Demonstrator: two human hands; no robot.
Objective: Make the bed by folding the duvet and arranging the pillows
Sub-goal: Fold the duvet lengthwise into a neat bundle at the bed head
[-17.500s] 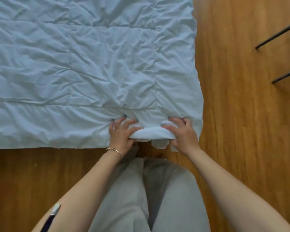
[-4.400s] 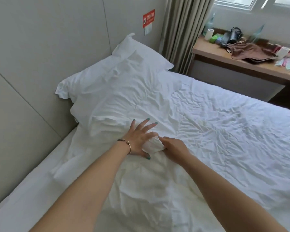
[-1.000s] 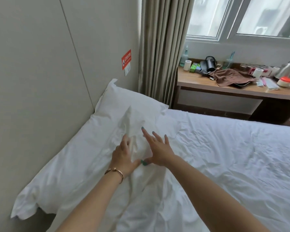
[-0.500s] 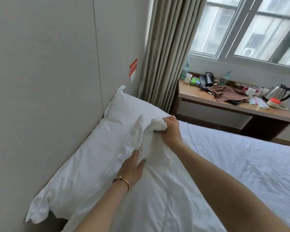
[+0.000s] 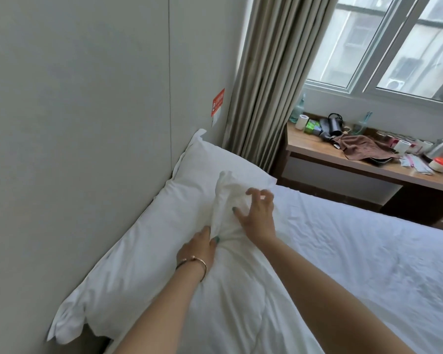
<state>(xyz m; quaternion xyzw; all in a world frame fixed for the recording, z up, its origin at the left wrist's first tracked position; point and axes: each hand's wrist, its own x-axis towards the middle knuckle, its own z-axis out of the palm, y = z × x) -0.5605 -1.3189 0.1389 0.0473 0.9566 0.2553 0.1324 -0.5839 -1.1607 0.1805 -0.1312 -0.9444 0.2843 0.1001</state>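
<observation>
Head view: left hand (image 5: pixel 197 247) pinching soft, light duvet (image 5: pixel 230 200) corner against pillow (image 5: pixel 149 241); right hand (image 5: pixel 257 210) hovering loose-fingered, holding nothing; likeliest hold: bunched corner.

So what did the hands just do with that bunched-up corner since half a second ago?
The right hand let go of the duvet corner it had lifted; its fingers now spread loosely beside it. The corner stands bunched over the pillow. The left hand still pinches the duvet at the corner's base.
</observation>
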